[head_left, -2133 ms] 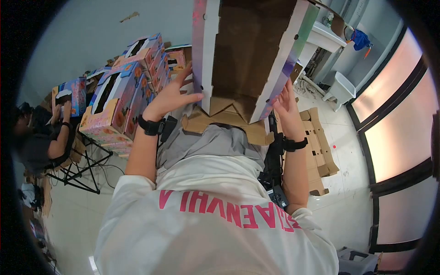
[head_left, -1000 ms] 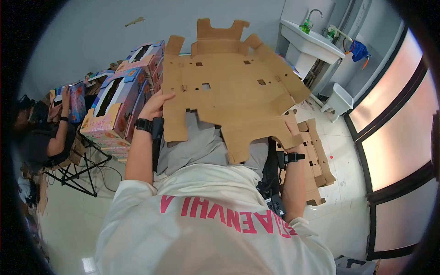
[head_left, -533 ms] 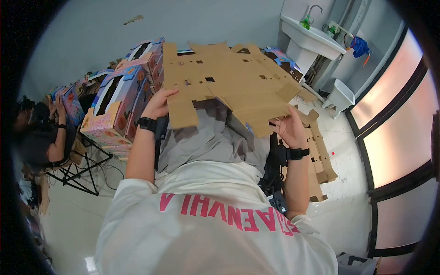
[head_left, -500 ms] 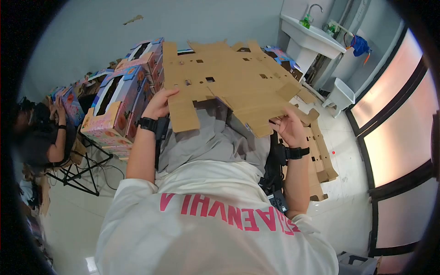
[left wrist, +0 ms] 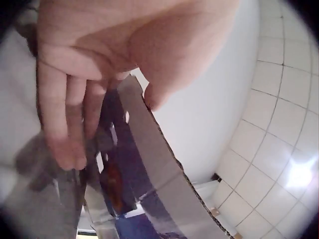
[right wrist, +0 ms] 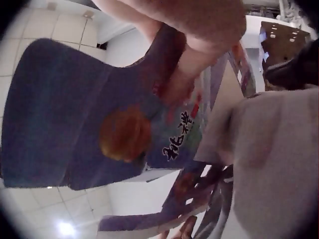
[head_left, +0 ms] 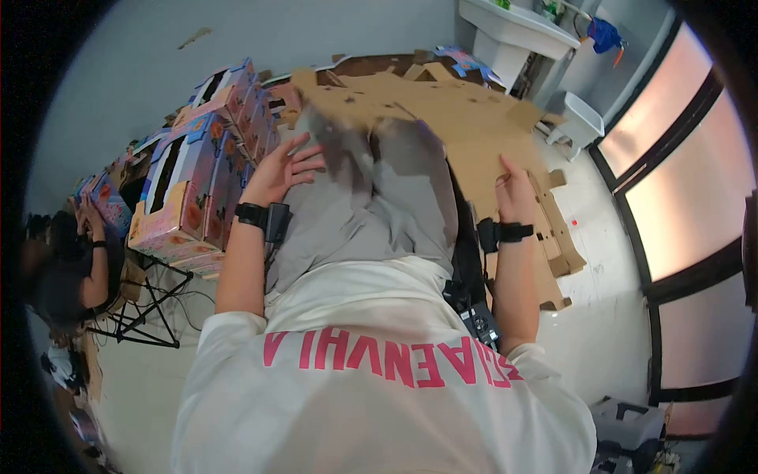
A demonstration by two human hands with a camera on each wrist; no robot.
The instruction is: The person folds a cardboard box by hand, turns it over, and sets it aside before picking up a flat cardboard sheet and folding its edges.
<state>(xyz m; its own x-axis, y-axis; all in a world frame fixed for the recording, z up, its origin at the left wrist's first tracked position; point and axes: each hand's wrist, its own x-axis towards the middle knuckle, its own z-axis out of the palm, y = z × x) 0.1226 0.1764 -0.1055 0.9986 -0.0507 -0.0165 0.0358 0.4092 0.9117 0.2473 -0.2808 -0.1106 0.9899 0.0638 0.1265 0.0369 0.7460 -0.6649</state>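
A large unfolded cardboard box blank [head_left: 482,138] lies across and beyond the knees, plain brown side up, with cut-out slots and flaps. My right hand [head_left: 515,193] holds its near right edge, thumb on top. In the right wrist view the underside [right wrist: 55,114] shows purple print with a round orange fruit and dark characters. My left hand [head_left: 278,174] is over the left thigh, fingers spread and nearly straight. In the head view it is apart from the blank. The left wrist view has the blank's printed edge [left wrist: 167,191] running past the thumb.
Stacked printed boxes [head_left: 178,186] stand at the left on a black folding frame [head_left: 146,312]. Another person [head_left: 67,261] works on a box there. More flat cardboard [head_left: 557,237] lies on the floor at the right. A white sink [head_left: 521,28] and a white stool [head_left: 580,122] stand behind.
A standing open box gives way to the flat blank, held by both hands. The blank then moves away and lower over the knees. My left hand lets go; the right keeps its edge.
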